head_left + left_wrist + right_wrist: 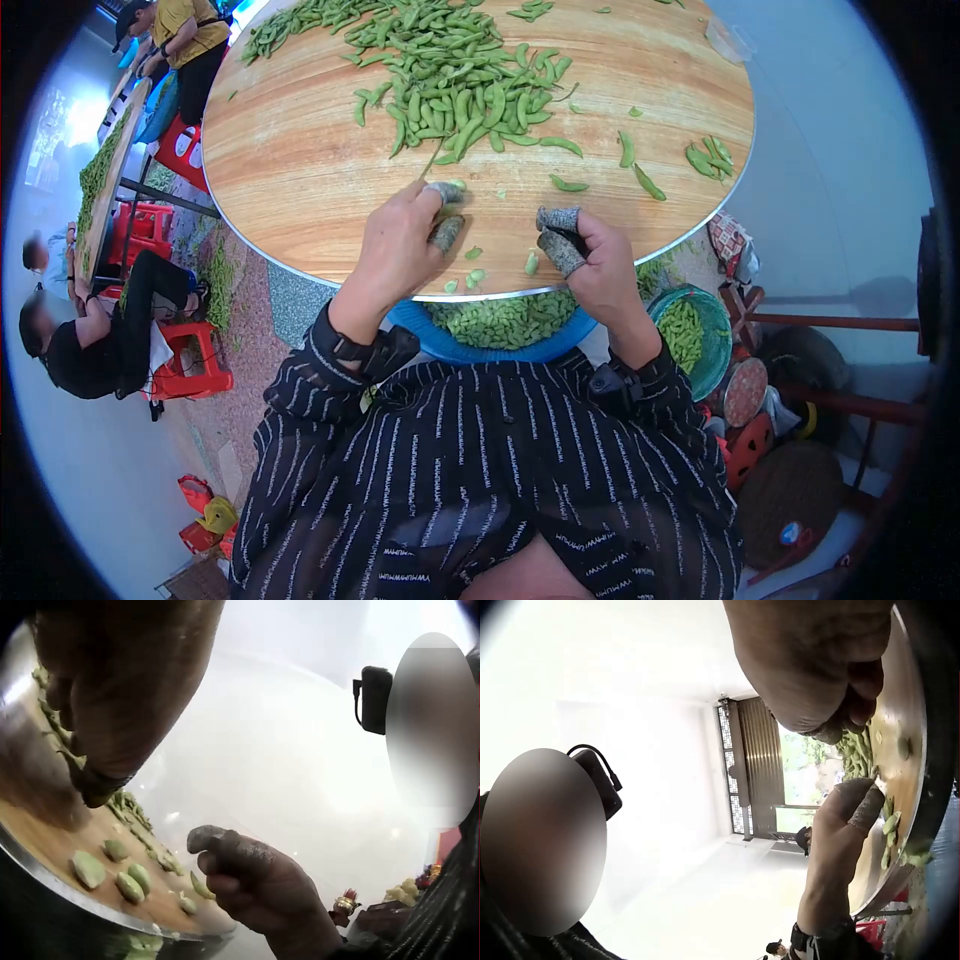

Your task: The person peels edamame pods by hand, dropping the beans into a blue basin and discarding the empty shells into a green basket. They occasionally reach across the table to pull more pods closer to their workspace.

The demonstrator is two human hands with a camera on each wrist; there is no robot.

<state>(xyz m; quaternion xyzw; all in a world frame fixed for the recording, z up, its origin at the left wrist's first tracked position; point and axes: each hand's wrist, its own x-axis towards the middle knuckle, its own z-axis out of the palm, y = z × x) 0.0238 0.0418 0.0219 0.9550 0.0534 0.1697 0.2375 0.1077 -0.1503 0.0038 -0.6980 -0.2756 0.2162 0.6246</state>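
Note:
My left hand, with grey covers on thumb and finger, is low over the round wooden table, its thumb and covered finger apart in the head view. A pale green piece shows at its covered fingertip; whether the hand holds it I cannot tell. My right hand, covered likewise, has thumb and forefinger slightly parted at the table's near edge, nothing visible between them. Close to its thumb lies a shelled bean. More loose beans lie between the hands. Beyond them spreads a heap of green soybean pods.
Below the table edge, a blue basin holds many shelled beans. A green basket of pods stands to the right. Several stray pods lie at the table's right, with a clear plastic container at its rim. People sit at another table on the left.

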